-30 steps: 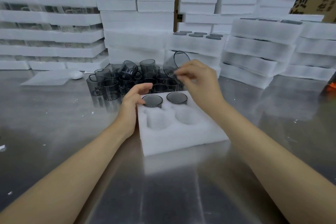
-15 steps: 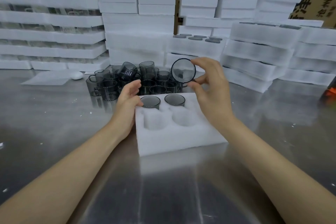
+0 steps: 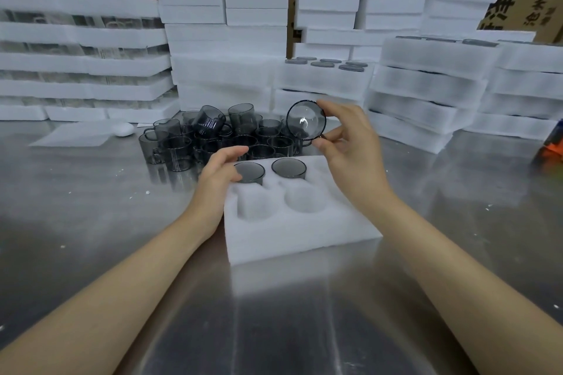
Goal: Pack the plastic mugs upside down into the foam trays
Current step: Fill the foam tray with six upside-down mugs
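A white foam tray (image 3: 298, 228) lies on the steel table in front of me. Its two far pockets hold smoky grey plastic mugs bottom up, a left mug (image 3: 249, 172) and a right mug (image 3: 288, 168). The two near pockets (image 3: 304, 199) hold nothing. My right hand (image 3: 350, 146) pinches another grey mug (image 3: 306, 120) above the tray's far right corner, tipped so its round base faces me. My left hand (image 3: 221, 173) rests on the tray's far left corner, fingers loosely curved beside the left mug. A cluster of loose grey mugs (image 3: 213, 137) stands just behind the tray.
Tall stacks of white foam trays (image 3: 225, 39) wall the back and both sides; packed trays (image 3: 327, 70) sit behind the mugs. A foam sheet (image 3: 73, 137) and a small white object (image 3: 123, 128) lie at the left. An orange object (image 3: 553, 146) is at the right edge.
My right hand has lifted a mug from the cluster and turned it so its base faces me, staying over the tray's far right corner. My left hand stays at the tray's corner.
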